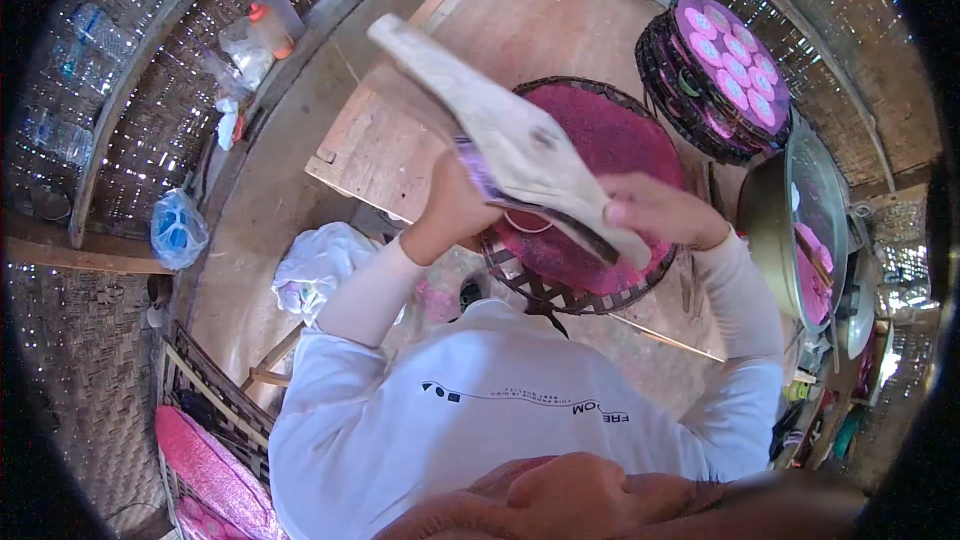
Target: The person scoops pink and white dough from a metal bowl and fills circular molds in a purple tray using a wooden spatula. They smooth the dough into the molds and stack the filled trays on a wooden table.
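A long cream-white piece that looks like folded cloth (520,145), with a dark spot and a purple lower edge, is held tilted in front of me; motion blurs it. My left hand (455,202) is closed on its near edge. At its right end, my right hand (660,212) grips it with the thumb on top. What lies inside the folds is hidden. Directly below is a round woven bamboo tray (625,300) with a magenta surface, partly covered by the cloth and my hands.
The tray rests on a wooden table (530,0). Stacked trays with pink-and-white rounds (735,65) stand at the far right, beside a large metal basin (765,205) holding something pink. A white plastic bag (325,265) and a blue bag (180,230) are at left.
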A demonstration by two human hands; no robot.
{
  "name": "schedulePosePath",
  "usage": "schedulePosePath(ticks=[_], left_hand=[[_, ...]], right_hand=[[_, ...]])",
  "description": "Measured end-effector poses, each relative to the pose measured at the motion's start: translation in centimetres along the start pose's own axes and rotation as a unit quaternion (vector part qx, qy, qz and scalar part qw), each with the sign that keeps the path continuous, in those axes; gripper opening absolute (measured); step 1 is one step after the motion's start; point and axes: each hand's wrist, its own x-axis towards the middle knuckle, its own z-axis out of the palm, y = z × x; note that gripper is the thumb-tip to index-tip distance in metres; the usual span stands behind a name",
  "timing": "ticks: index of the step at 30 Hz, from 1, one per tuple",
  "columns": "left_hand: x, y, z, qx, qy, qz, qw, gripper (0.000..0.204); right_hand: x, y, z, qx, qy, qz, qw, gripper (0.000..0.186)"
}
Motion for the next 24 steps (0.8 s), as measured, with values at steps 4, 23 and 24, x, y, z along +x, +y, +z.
schedulePosePath(ticks=[4, 23, 24], left_hand=[[2.1, 0.0, -0.4, 0.097, -0.186, 0.034, 0.977, 0.058], [5.4, -7.4, 0.1, -0.787, 0.019, -0.112, 0.606, 0.028], [5.3, -7.5, 0.0, -0.784, 0.024, -0.113, 0.609, 0.029]], right_hand=[[-1.1, 0.5, 1.1, 0.071, 0.026, 0.047, 0.996, 0.043], [1.4, 6.9, -2.3, 0.082, 0.002, 0.273, 0.959, 0.064], [1.5, 7.0, -2.1, 0.064, 0.016, 0.269, 0.961, 0.063]])
